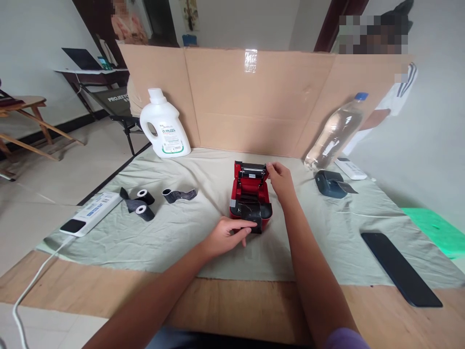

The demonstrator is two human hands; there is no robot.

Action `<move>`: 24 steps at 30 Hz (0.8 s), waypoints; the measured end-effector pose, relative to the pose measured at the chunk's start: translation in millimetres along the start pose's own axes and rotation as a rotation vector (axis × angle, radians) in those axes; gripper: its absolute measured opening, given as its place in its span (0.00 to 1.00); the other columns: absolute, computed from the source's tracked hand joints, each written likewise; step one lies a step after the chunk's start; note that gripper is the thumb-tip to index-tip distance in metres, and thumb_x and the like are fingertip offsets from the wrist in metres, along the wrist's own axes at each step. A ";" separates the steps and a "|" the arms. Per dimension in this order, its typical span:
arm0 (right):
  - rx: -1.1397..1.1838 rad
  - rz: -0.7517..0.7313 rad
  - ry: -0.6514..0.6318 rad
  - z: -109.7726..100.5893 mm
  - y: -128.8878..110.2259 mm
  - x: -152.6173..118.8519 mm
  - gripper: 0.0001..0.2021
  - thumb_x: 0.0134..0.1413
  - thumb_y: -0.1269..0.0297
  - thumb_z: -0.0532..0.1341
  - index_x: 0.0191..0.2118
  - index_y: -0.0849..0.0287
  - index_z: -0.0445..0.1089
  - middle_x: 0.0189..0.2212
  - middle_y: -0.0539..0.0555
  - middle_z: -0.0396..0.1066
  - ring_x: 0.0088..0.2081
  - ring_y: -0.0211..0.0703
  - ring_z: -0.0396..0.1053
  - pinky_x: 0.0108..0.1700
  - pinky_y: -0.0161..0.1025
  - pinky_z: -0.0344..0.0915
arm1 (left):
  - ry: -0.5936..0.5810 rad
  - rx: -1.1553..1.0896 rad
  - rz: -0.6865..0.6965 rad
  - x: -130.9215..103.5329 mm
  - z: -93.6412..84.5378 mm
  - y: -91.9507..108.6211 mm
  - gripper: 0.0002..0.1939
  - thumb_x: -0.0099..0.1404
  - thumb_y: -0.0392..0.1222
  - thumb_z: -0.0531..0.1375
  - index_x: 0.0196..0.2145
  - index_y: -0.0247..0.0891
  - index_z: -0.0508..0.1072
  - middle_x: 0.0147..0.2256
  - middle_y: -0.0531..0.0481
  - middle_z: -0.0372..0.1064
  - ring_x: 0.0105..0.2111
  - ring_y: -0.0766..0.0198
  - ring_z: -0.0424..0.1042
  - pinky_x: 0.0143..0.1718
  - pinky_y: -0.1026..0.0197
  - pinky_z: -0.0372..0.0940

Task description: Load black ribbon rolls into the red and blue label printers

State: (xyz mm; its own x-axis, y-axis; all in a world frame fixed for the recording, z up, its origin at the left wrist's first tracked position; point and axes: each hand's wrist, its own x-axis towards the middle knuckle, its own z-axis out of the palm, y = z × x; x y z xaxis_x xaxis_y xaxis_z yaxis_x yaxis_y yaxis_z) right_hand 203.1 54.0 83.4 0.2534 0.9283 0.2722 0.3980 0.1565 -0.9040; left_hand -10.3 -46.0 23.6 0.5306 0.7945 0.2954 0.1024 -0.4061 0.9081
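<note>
"Where is the boxy red-and-black plastic printer (250, 186) set?"
"On pale-green cloth (160, 242), its raised lid (251, 169) gripped by the right hand (282, 181)."
"The black paper strip (250, 211)?"
"Partly covered by the left hand (228, 236); whether pinched, cannot be told."

The printer (236, 192) is a small, boxy device with a red body and a black front section, sitting flat near the middle of the worktop (240, 300), on a pale grey-green cloth (174, 257). Its lid (253, 168), red at the sides and dark across the middle, stands raised at the far end, its underside facing the near edge, where a shiny bar and a small pale label show. The red-walled bay below lies open; how much it contains is hard to make out. A dark paper strip (250, 211) runs over the black front and hangs down past its near edge, with a light grey patch (233, 203) at the front's left corner
</note>
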 end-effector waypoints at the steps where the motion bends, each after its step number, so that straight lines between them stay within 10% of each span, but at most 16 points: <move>1: 0.004 0.006 0.002 -0.8 -0.5 -0.5 0.19 0.56 0.45 0.56 0.32 0.57 0.69 0.30 0.51 0.70 0.31 0.40 0.63 0.34 0.37 0.61 | -0.018 0.006 -0.001 -0.3 0.9 0.4 0.16 0.70 0.47 0.58 0.47 0.38 0.81 0.21 0.50 0.77 0.22 0.66 0.72 0.29 0.65 0.67; 10: 0.087 0.070 0.002 -1.4 -4.6 -9.8 0.11 0.51 0.54 0.58 0.26 0.57 0.66 0.27 0.50 0.68 0.34 0.42 0.67 0.38 0.38 0.64 | 0.000 -0.033 0.055 -3.6 0.7 4.6 0.14 0.69 0.43 0.58 0.43 0.36 0.81 0.20 0.49 0.75 0.21 0.65 0.75 0.25 0.66 0.67; 16: 0.060 0.003 -0.152 -2.5 27.8 -48.1 0.32 0.49 0.60 0.58 0.63 0.49 0.60 0.64 0.57 0.57 0.61 0.50 0.62 0.57 0.47 0.65 | -0.012 -0.041 0.110 -3.9 -1.6 5.0 0.13 0.69 0.43 0.58 0.42 0.37 0.81 0.20 0.49 0.75 0.20 0.64 0.75 0.25 0.65 0.69; 20: 0.139 -0.007 -0.246 1.3 48.3 -69.7 0.36 0.58 0.57 0.52 0.72 0.48 0.43 0.69 0.53 0.52 0.68 0.46 0.55 0.65 0.48 0.58 | 0.014 -0.047 0.132 -5.6 -5.1 5.9 0.13 0.68 0.45 0.59 0.43 0.38 0.81 0.22 0.49 0.75 0.18 0.67 0.71 0.23 0.66 0.66; 24: 0.178 -0.023 -0.194 9.8 53.7 -77.1 0.36 0.58 0.57 0.48 0.72 0.51 0.43 0.68 0.53 0.56 0.68 0.46 0.55 0.65 0.48 0.59 | 0.302 0.021 0.039 -2.1 -18.0 3.5 0.17 0.70 0.47 0.57 0.48 0.38 0.80 0.19 0.54 0.67 0.18 0.69 0.62 0.23 0.66 0.60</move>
State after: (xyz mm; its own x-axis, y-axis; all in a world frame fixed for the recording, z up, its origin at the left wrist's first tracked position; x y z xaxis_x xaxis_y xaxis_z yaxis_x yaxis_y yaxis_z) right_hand 196.3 -5.8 10.7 0.0657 0.9684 0.2406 0.2359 0.2192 -0.9467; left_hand -26.3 -40.9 31.5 0.2607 0.8751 0.4077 0.1055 -0.4456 0.8890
